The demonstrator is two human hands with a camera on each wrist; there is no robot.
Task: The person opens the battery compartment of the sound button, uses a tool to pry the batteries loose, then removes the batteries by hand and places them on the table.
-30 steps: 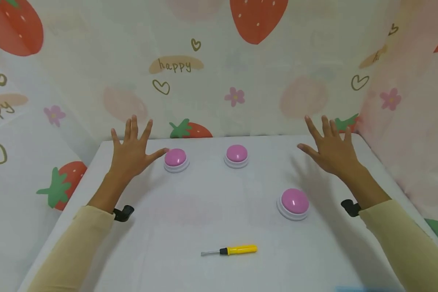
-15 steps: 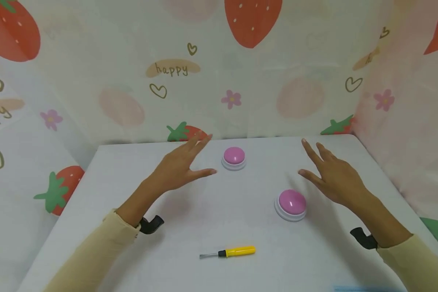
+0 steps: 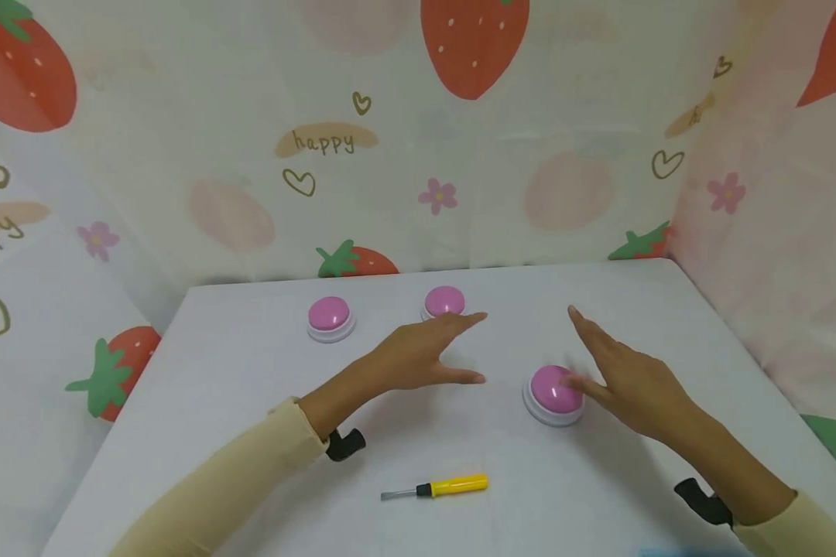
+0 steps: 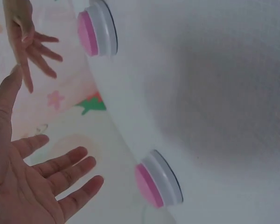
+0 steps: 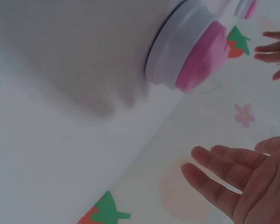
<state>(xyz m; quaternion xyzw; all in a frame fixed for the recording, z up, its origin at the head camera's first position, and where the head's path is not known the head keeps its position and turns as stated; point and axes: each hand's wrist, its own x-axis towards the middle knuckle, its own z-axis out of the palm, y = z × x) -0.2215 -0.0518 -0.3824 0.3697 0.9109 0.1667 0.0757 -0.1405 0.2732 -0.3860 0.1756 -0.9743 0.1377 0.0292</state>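
Observation:
My left hand [image 3: 418, 354] hovers over the middle of the table, fingers extended and thumb apart, holding nothing. In the head view it overlaps the lower part of the back middle pink push button [image 3: 445, 300]. To the right, my right hand [image 3: 634, 383] is held above the table with fingers spread and nothing in them. Its thumb overlaps the front right pink push button [image 3: 554, 390]. Another pink push button [image 3: 329, 314] with a white base sits at the back left. The left wrist view shows the left palm [image 4: 23, 186] facing the right hand [image 4: 28, 42].
A screwdriver [image 3: 435, 487] with a yellow handle lies near the front middle, tip to the left. The white table [image 3: 251, 387] is bordered by strawberry-printed sheets [image 3: 488, 155] at the back and both sides. A blue strip [image 3: 690, 552] shows at the bottom right edge.
My left hand has swept right, from beside the back left button to the middle, uncovering that button. My right hand has come down nearer the front right button. The screwdriver and buttons stay put.

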